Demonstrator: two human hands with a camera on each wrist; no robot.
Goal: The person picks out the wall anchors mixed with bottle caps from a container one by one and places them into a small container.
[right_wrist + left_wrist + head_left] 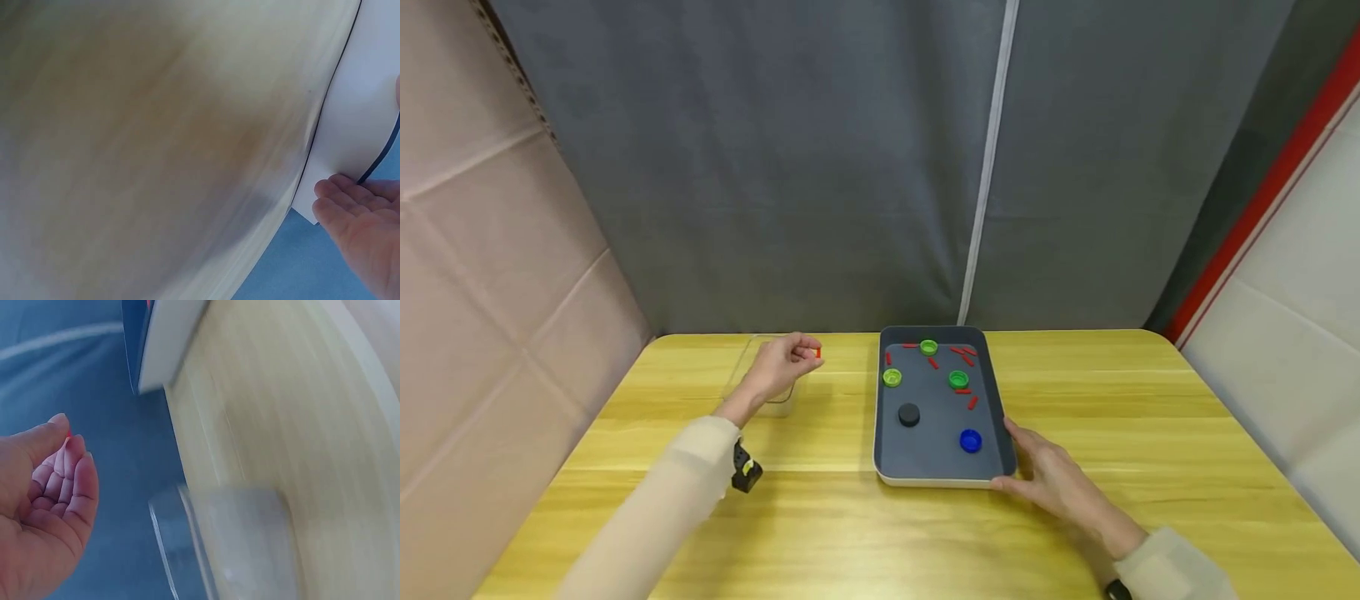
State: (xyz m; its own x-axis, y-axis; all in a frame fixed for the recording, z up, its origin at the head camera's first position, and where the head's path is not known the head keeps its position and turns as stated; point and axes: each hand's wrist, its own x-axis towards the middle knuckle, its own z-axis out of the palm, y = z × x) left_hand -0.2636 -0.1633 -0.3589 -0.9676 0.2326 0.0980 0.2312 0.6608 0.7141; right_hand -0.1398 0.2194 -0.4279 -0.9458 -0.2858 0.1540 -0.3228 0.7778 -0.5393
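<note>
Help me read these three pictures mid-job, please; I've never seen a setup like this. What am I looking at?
There's no machine: these are a person's two bare hands. The wide picture comes from a camera worn on the head, looking forward and down. The other two come from wrist cameras, each showing one hand up close.

On the wooden table sits a dark-lined tray, holding small red pieces and five round pieces: three green, one blue, one black. To its left is a clear container.

The left hand pinches one small red piece between thumb and fingertips. The right hand holds nothing up; it rests against the tray's near right corner.
</note>
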